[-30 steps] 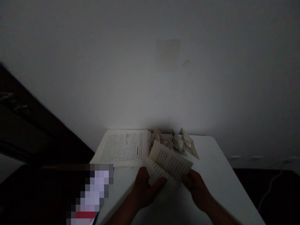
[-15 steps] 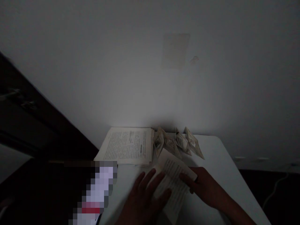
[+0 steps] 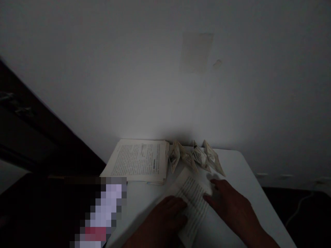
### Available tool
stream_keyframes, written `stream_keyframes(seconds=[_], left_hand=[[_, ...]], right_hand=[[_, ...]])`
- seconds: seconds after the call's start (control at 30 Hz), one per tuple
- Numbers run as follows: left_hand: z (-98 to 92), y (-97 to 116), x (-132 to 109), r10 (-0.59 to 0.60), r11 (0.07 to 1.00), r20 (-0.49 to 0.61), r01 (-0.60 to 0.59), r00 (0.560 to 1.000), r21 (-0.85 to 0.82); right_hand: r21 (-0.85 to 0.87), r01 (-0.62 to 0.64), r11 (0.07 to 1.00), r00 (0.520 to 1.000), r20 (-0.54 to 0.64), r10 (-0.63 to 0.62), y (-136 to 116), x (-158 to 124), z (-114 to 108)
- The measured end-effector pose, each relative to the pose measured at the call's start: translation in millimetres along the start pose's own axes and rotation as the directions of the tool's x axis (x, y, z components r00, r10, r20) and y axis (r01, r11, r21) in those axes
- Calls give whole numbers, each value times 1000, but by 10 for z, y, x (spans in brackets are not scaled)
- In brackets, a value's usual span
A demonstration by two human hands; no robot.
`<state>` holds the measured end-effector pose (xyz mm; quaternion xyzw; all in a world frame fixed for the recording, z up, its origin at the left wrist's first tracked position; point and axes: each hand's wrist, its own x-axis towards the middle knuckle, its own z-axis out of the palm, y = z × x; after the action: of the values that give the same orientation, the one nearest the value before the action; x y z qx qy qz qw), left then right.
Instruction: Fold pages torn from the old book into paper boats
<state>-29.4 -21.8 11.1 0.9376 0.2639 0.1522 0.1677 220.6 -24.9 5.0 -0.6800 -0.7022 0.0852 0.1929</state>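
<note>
A folded printed paper sheet (image 3: pixel 194 202) lies on the white table (image 3: pixel 240 165) in dim light. My left hand (image 3: pixel 161 220) rests flat on the sheet's left part, fingers stretched over it. My right hand (image 3: pixel 229 201) presses down on its right edge, fingers extended toward the far side. Behind the sheet, a row of folded paper boats (image 3: pixel 196 156) stands near the wall. A stack of printed pages (image 3: pixel 139 161) lies to the left of them.
A white wall (image 3: pixel 165 69) rises right behind the table. A dark piece of furniture (image 3: pixel 31 137) stands at the left. A blurred-out patch (image 3: pixel 103 213) covers the table's near left. The floor at the right is dark.
The sheet was held up in both hands a second ago; now it lies flat on the table with both hands pressing on it. My right hand has slid forward along its edge.
</note>
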Motion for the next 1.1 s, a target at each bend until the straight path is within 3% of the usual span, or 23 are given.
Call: stream_keyframes(seconds=[0.13, 0.27, 0.53, 0.67, 0.8, 0.93, 1.03, 1.1], left_hand=[[-12, 36, 61, -39, 999, 93, 42, 995, -25], [-5, 64, 78, -68, 997, 124, 71, 990, -20], [-148, 78, 122, -90, 988, 106, 102, 990, -118], [-114, 71, 185, -206, 958, 83, 219, 975, -185], [41, 91, 208, -370, 917, -13, 363, 929, -165], [183, 110, 216, -523, 847, -88, 528, 848, 56], [216, 108, 227, -574, 798, -126, 587, 809, 133], [216, 101, 237, -579, 793, -125, 592, 806, 146]], right_hand=[[63, 329, 942, 944, 5, -330, -125, -37, 51], [229, 456, 860, 858, 143, -493, -237, 27, 68], [357, 368, 858, 843, 260, -470, -150, 193, 4], [423, 333, 843, 854, 244, -460, -104, 172, 39], [433, 326, 840, 854, 247, -459, -87, 151, 64], [419, 325, 847, 849, 264, -457, -81, 148, 41], [410, 336, 848, 833, 292, -471, -79, 162, -3], [419, 338, 843, 822, 305, -482, -79, 173, -37]])
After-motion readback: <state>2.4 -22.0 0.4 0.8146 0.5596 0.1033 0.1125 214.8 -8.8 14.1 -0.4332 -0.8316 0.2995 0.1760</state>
